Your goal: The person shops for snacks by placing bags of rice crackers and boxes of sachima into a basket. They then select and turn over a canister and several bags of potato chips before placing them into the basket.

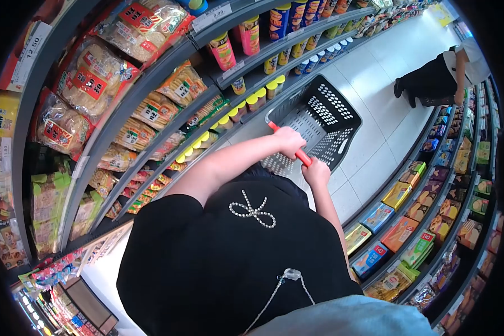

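Note:
A dark grey shopping cart (353,119) with perforated plastic walls stands in front of my body. Its red handle (303,157) slants down to the right in the view. My left hand (290,141) is closed around the upper part of this bar. Lower down, my right hand (317,172) grips the bar's other end, its fingers partly hidden. I see no goods in the visible part of the basket.
A shelf (204,84) of bagged rice crackers (92,78) and snack canisters (279,21) runs along the left. Boxed snacks (397,195) fill the right shelves. Along the tiled aisle (375,73), a person (439,75) stands farther ahead near the right shelf.

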Motion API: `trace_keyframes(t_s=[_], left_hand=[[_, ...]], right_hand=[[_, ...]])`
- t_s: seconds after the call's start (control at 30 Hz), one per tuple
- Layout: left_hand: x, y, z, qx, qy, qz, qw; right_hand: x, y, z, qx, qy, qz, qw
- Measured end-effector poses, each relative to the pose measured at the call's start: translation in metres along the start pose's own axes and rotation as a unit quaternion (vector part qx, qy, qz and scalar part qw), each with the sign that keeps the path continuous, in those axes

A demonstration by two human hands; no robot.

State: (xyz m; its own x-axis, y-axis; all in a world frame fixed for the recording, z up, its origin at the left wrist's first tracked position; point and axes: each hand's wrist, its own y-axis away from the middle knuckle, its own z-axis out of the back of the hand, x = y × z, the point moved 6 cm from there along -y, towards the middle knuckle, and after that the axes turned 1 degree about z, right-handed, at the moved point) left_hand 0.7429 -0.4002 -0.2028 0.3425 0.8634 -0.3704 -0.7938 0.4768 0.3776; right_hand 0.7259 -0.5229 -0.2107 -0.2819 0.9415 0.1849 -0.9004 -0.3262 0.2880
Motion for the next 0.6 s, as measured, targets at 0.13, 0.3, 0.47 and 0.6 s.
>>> trace_keyframes(t_s=[0.13,0.3,0.47,0.6], left_hand=[[0.003,-0.015,0.003,-0.027,-0.002,-0.006,1.0],[0.001,-0.035,0.01,-0.113,-0.022,-0.025,0.993],[0.015,-0.05,0.015,-0.171,-0.01,-0.026,0.985],[0.018,-0.072,0.028,-0.163,0.005,-0.03,0.986]], right_hand=[[-0.008,-0.014,0.009,0.009,0.016,-0.04,0.999],[-0.023,-0.029,0.019,0.025,0.015,-0.102,0.994],[-0.029,-0.052,0.024,0.042,0.023,-0.118,0.992],[-0.042,-0.074,0.032,0.049,0.031,-0.114,0.992]])
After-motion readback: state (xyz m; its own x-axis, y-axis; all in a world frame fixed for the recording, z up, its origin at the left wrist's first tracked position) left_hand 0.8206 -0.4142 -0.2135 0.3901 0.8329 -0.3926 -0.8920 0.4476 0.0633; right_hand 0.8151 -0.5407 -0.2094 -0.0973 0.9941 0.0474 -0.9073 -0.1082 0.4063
